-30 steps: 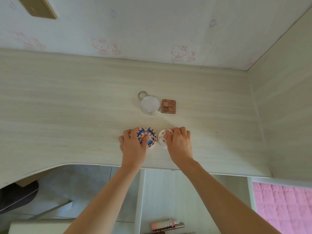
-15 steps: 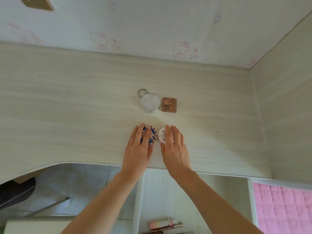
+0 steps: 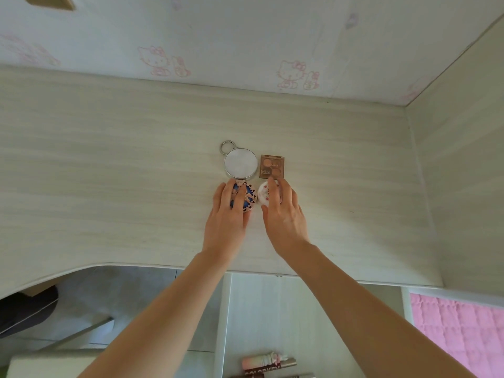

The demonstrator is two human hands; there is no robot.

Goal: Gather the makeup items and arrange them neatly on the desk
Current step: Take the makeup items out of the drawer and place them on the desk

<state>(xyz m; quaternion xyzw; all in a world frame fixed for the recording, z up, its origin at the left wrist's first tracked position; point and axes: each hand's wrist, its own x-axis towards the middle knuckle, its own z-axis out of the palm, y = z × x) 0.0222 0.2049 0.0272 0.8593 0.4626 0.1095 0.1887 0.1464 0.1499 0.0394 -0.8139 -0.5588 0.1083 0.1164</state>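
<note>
While flat, straight fingers of the left hand (image 3: 227, 214) and right hand (image 3: 283, 216) are pressing the blue compact (image 3: 246, 199) and white compact (image 3: 264, 197) mid-desk (image 3: 109, 173), light, rigid, slippery cases are being judged best gripped by their rims.

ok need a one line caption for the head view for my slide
Left hand and right hand press flat on a blue patterned compact and a white compact, just below a silver round compact and brown palette.

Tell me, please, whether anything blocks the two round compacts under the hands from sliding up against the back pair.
Nothing visible does. The blue compact sits just below the silver compact, the white compact just below the brown palette, with only bare desk between.
</note>
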